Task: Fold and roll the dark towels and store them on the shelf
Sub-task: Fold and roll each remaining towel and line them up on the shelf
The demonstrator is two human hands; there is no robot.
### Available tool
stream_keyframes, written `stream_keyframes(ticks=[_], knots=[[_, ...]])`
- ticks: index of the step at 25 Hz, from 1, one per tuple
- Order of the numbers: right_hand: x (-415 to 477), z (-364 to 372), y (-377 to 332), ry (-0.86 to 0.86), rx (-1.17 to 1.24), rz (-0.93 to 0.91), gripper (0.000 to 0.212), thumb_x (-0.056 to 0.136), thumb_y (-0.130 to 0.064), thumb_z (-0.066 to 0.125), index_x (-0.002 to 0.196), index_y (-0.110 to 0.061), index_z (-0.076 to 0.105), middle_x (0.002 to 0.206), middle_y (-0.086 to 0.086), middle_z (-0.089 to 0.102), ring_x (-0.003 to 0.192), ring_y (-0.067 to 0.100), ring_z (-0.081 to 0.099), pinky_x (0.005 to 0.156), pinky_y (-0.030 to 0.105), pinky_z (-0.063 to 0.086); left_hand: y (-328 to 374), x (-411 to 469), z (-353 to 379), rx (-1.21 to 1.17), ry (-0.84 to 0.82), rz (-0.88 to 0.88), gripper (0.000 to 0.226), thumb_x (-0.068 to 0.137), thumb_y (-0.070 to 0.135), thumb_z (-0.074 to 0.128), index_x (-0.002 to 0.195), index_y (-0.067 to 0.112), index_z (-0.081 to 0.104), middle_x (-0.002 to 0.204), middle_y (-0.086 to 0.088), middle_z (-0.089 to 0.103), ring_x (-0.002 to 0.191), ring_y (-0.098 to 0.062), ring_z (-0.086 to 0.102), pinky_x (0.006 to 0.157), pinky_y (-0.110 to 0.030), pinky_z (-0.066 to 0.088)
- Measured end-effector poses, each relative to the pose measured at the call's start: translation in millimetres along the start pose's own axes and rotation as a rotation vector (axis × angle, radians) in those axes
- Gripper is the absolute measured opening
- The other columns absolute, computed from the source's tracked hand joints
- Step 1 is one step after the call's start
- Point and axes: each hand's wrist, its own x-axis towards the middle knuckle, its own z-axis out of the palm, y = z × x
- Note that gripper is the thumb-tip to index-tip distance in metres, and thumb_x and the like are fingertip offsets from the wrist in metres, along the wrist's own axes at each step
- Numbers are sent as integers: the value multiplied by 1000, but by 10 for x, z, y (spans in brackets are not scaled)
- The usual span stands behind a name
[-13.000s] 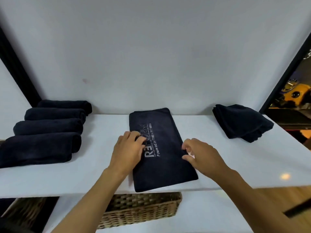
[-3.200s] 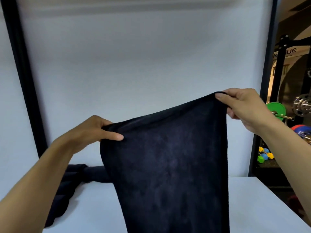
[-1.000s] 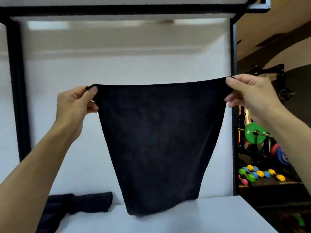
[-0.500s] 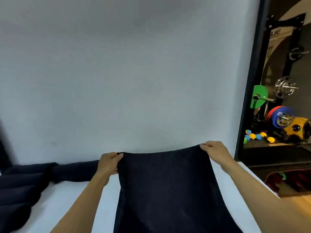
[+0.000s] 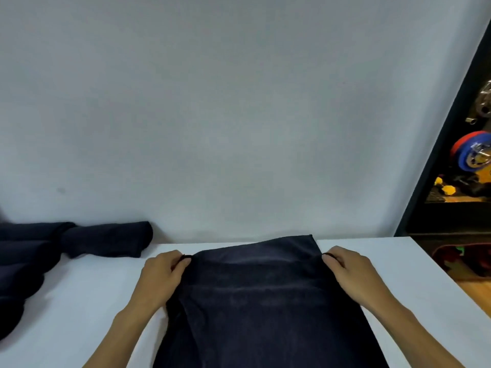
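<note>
Shelf [image 5: 79, 301]: smooth white board under dark towel [image 5: 260, 301], soft-napped, flat;
Left hand [image 5: 162, 272]: pinches its left edge;
Right hand [image 5: 348, 269]: pinches its right edge;
Rolled towels [image 5: 106, 239]: plump cylinders, left of it

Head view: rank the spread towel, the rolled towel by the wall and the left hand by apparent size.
1. spread towel, clearly largest.
2. rolled towel and left hand look alike; the hand is nearer, so unranked.

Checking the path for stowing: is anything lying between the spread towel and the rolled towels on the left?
Nothing visible. Only white shelf surface separates the spread towel from the rolled towels. The left hand and right hand pinch its far corners.
</note>
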Motion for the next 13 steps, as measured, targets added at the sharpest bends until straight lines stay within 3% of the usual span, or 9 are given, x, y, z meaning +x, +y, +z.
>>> stream_keyframes(ticks=[3,6,9,13], knots=[[124,-58,-71,-32,149,-7,23,100,-31,45,86,-23,61,81,-9,66,79,10,60,69,23,44,76,12,-37,-129,62,-28,32,95,22,54,63,22,52,58,9,56,60,-7,54,55,-18,34],[249,32,-9,-22,37,23,23,102,-32,41,89,-24,58,85,-7,65,81,12,60,72,26,46,51,37,-8,-140,134,-135,29,98,17,53,69,20,51,66,4,59,63,-9,54,55,-16,34],[407,59,-128,18,-119,-12,23,100,-34,42,88,-24,59,83,-9,65,79,12,59,71,29,48,15,24,21,-142,139,-209,28,96,18,56,68,18,53,66,2,60,64,-13,55,56,-23,36],[514,183,-266,-60,13,-77,24,101,-33,43,83,-24,58,79,-8,64,78,12,60,70,26,47,41,-4,11,-124,139,-215,23,96,20,56,74,13,56,66,1,60,64,-15,55,58,-29,39]])
